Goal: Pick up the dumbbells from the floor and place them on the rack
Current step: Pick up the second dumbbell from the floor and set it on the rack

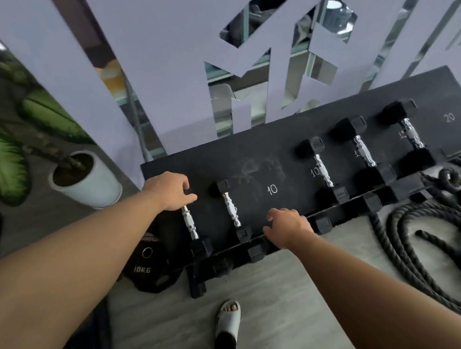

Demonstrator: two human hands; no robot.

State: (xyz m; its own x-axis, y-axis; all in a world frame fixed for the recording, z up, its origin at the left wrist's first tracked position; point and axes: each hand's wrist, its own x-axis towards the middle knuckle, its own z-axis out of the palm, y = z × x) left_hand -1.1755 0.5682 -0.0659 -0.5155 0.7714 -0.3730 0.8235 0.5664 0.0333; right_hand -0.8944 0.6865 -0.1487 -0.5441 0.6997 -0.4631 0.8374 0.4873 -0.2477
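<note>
A black rack shelf (pixel 275 160) with chalked numbers holds several black hex dumbbells with chrome handles. My left hand (pixel 169 191) curls over the far head of the leftmost dumbbell (pixel 190 227), which lies on the shelf's left end; that head is hidden under my fingers. A second dumbbell (pixel 231 209) lies just to the right of it. My right hand (pixel 288 228) hovers at the shelf's front edge with fingers spread and nothing in it. Three more dumbbells (pixel 321 169) lie further right.
A lower rack tier (pixel 254 251) with more dumbbell heads sits under the front edge. A 10KG weight plate (pixel 147 266) leans at the left, beside a white plant pot (pixel 90 183). Coiled black rope (pixel 429 238) lies at the right. My sandalled foot (pixel 228 318) stands on the grey floor.
</note>
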